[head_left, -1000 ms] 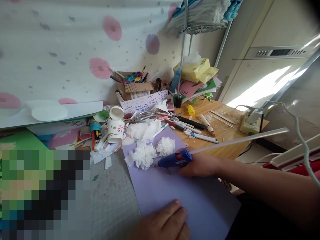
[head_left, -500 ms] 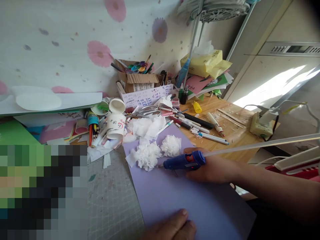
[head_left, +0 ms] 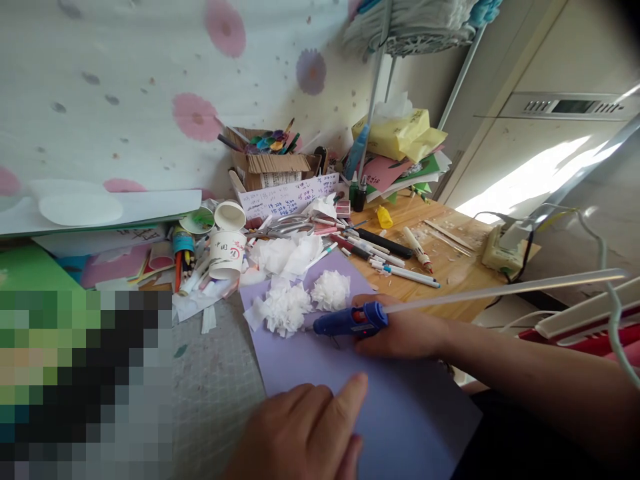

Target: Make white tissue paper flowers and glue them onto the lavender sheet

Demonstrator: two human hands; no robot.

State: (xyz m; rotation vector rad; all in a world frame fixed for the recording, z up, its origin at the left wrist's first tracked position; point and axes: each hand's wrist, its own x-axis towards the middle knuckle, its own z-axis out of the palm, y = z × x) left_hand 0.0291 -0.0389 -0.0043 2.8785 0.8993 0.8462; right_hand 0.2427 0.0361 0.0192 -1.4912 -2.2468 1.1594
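My right hand [head_left: 400, 330] grips a blue glue gun [head_left: 350, 321] with a long clear glue stick [head_left: 500, 290] out of its back. Its nozzle points left at a white tissue flower [head_left: 283, 310] lying on a lilac paper sheet [head_left: 390, 407]. A second white tissue flower [head_left: 330, 289] sits just behind the gun. My left hand [head_left: 300, 433] rests at the sheet's near edge, thumb stretched onto the paper, holding nothing.
Clutter fills the back of the wooden table [head_left: 450, 260]: paper cups [head_left: 227, 253], loose tissue [head_left: 287, 255], scissors [head_left: 287, 228], pens [head_left: 400, 270], a cardboard box [head_left: 273, 170], yellow tissue pack [head_left: 400, 133]. A grey cutting mat [head_left: 215, 387] lies left. A power strip [head_left: 503, 250] sits at right.
My left hand has come up further onto the lilac sheet. The glue gun stays pointed at the larger flower; the view has shifted slightly.
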